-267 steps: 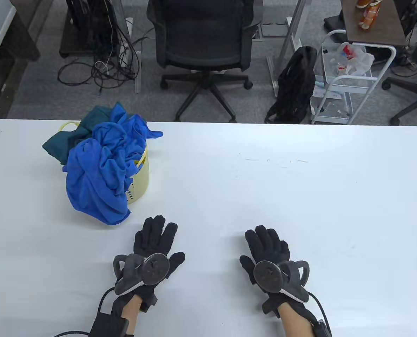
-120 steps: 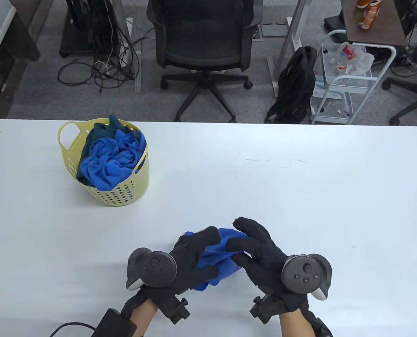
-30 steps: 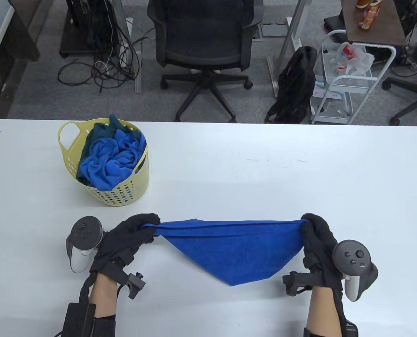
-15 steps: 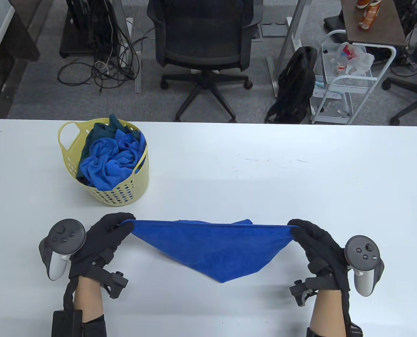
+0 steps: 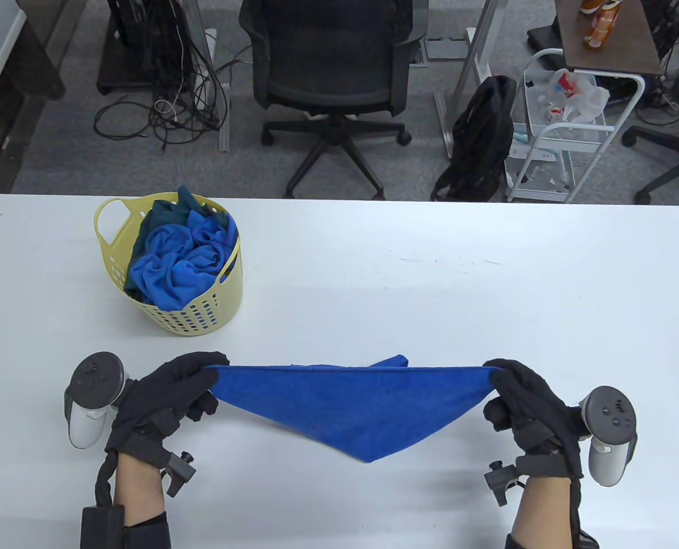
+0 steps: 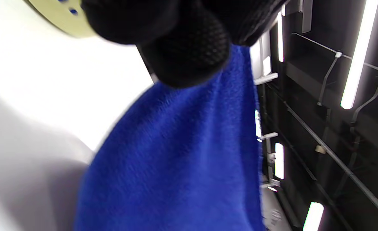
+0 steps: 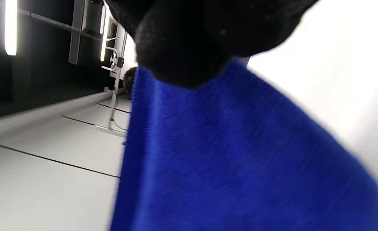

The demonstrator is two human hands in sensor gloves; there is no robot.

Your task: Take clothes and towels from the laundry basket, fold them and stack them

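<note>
A blue towel [image 5: 354, 409] hangs stretched between my two hands above the table's front part, its lower corner pointing down at me. My left hand [image 5: 171, 386] pinches its left corner and my right hand [image 5: 516, 392] pinches its right corner. The towel fills the left wrist view [image 6: 182, 160] and the right wrist view [image 7: 233, 154] below my gloved fingertips. A yellow laundry basket [image 5: 202, 311] stands at the table's back left with more blue cloths [image 5: 179, 263] and a dark green one [image 5: 168, 209] in it.
The white table [image 5: 431, 297] runs across the whole view, with its far edge at the top. Behind it stand an office chair [image 5: 331, 68], a black backpack [image 5: 479, 140] and a white cart [image 5: 568, 131] on the floor.
Both hands took the towel from the basket, bunched it, then spread it out by two corners. In the last half second the hands shifted slightly right and the towel stayed taut.
</note>
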